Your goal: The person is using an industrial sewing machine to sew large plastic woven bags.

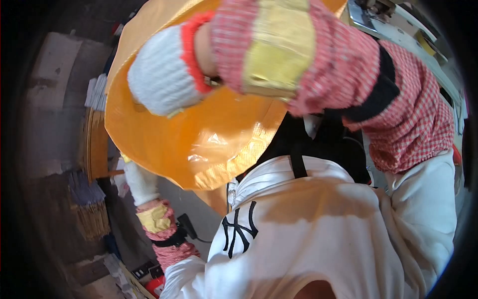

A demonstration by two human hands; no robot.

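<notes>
A large orange woven plastic bag [164, 139] gapes wide in front of me, its shiny inner side showing. My right hand [162, 72], in a white knit glove with a red cuff, reaches across into the mouth of the bag, close to its left wall. The glove looks rounded and its fingers are turned out of sight. My left hand [139, 177], also white-gloved, is low on the left beside the outside of the bag. The bag's rim hides its fingers. Red-and-white checked sleeve covers [338, 60] with yellow patches and black bands are on both forearms.
At the left stand a wooden piece of furniture [96, 144] and stacks of folded sheets or sacks [89, 204]. A pale machine table [403, 30] with metal parts runs along the upper right. Something red [155, 286] lies at the lower left.
</notes>
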